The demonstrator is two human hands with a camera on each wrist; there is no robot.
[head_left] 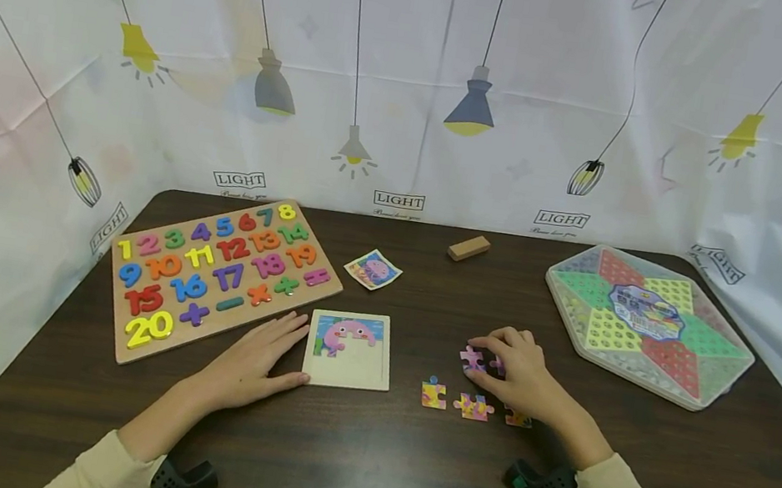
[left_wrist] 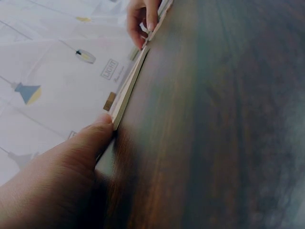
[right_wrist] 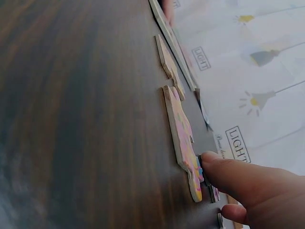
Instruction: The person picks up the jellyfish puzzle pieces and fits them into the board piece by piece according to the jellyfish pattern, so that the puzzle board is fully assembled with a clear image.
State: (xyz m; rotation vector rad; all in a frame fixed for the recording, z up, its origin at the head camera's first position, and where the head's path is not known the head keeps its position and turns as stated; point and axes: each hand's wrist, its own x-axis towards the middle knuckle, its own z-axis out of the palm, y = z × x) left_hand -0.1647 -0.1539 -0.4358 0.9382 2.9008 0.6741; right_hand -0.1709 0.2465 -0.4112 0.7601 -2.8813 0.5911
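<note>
A square wooden jigsaw tray point(head_left: 349, 369) lies mid-table, its picture of a pink figure partly filled along the top. Against its left edge rests my left hand point(head_left: 252, 362), fingers extended; the left wrist view shows the thumb point(left_wrist: 102, 121) at the tray's edge point(left_wrist: 128, 90). To the right, my right hand point(head_left: 519, 373) pinches a pink puzzle piece point(head_left: 472, 358) between thumb and index finger at table level. Another purple piece is partly hidden under that hand. Nearer to me lie a yellow piece point(head_left: 433, 394), a pink-and-yellow piece point(head_left: 474, 407) and a third one point(head_left: 518, 420), half covered.
A number board point(head_left: 230, 306) with coloured figures lies at the left. Behind the tray are a small picture card point(head_left: 374, 269) and a wooden block point(head_left: 469, 248). A hexagonal game board point(head_left: 648, 325) sits at the back right. A printed curtain point(head_left: 420, 46) hangs behind the table.
</note>
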